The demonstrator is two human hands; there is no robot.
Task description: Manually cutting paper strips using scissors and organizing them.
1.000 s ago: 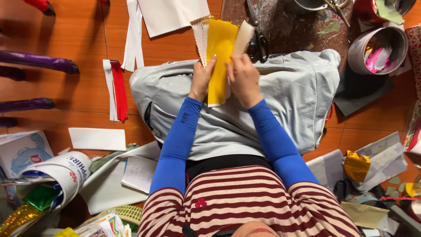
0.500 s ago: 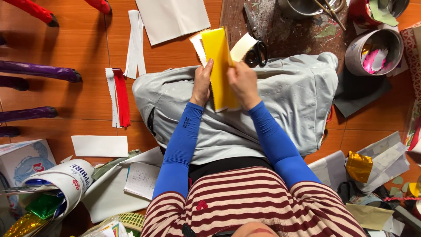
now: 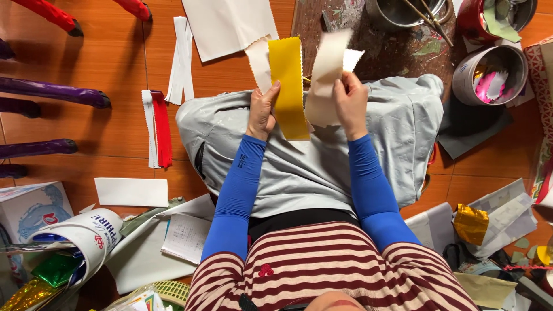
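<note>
Two strips of paper are up in your hands right now, over your lap. Starting way out at nine o'clock you've got a red strip [image 3: 162, 128] lying on the wood floor [image 3: 115, 75], well apart from you. Moving in, your left hand [image 3: 262, 112] pinches the yellow strip [image 3: 288, 86] along its left edge, thumb pressed on the front, the other fingers tucked behind it. Just to its right, your right hand [image 3: 350, 102] pinches a cream strip [image 3: 324, 80], fingers curled round its right edge. Both strips point toward twelve o'clock and nearly touch. Further over at two o'clock sits a round tin [image 3: 489, 72] with pink scraps inside.
</note>
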